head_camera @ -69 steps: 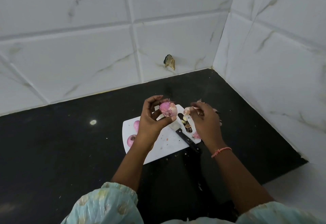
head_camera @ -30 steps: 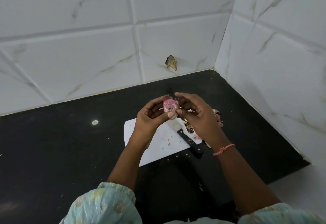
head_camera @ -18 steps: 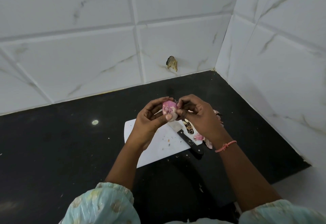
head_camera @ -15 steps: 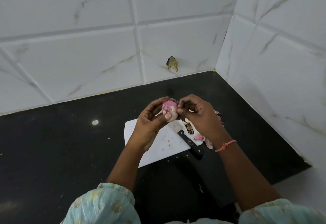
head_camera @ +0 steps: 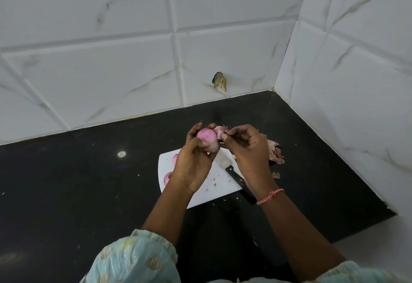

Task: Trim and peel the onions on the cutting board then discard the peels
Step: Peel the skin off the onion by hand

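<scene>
Your left hand [head_camera: 193,164] cups the smooth, round pink onion [head_camera: 207,140] above the flat white cutting board [head_camera: 219,190] on the glossy black desk [head_camera: 78,182], while your right hand [head_camera: 248,148] keeps a pinching grip on its papery peel [head_camera: 219,131].

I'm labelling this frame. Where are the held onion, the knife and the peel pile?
Onion [head_camera: 207,136], head view: its pink peeled side.
Knife [head_camera: 238,179], head view: its black handle.
Peel pile [head_camera: 274,152], head view: skins beyond the right hand.

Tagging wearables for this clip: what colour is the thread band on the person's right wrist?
Salmon pink thread wristband, knotted; clearest in the head view.
</scene>
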Demonstrator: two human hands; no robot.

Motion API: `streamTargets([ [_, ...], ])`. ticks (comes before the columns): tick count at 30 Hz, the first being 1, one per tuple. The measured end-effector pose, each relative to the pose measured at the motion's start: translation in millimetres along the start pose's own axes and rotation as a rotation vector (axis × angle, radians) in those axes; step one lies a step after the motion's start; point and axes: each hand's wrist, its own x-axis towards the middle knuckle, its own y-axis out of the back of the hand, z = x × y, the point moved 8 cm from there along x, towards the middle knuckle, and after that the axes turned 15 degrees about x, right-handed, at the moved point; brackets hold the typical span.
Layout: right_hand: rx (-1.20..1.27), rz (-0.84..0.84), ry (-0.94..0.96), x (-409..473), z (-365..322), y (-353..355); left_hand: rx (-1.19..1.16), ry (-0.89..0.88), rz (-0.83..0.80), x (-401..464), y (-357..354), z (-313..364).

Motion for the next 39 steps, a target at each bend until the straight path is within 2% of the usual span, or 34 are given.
streamTargets([
  [2,-0.007,0.010,0.023,-1,-6,-2,0.153,0.083,-0.021,-2,0,-4],
  [4,-0.014,0.017,0.037,1,-10,-1,0.480,0.212,0.006,-4,6,-11],
  [6,-0.012,0.009,0.031,5,-14,-1,0.664,0.254,0.061,-4,14,-11],
  [10,0.037,0.005,-0.009,9,-12,1,0.562,0.214,0.146,-3,22,-7],
  [14,0.025,0.072,0.010,7,-6,11,0.266,0.202,0.218,-2,25,-7],
  [17,-0.053,0.146,-0.071,6,12,23,0.198,0.169,0.235,0,27,-3],
  [20,-0.285,0.188,-0.084,12,25,38,0.234,0.148,0.227,1,25,-3],
  [25,-0.792,0.006,-0.121,24,48,45,0.376,0.128,0.183,-1,21,-3],
  [27,-0.865,0.019,-0.007,23,35,42,0.441,0.117,0.162,-2,19,-2],
  [30,-0.660,-0.013,0.218,14,4,23,0.544,0.080,0.132,-2,18,1],
  [34,-0.422,-0.194,0.148,2,-5,-7,0.599,0.029,0.096,-2,13,6],
  [39,-0.387,-0.167,0.169,1,-5,-4,0.628,0.037,0.087,-3,17,8],
])
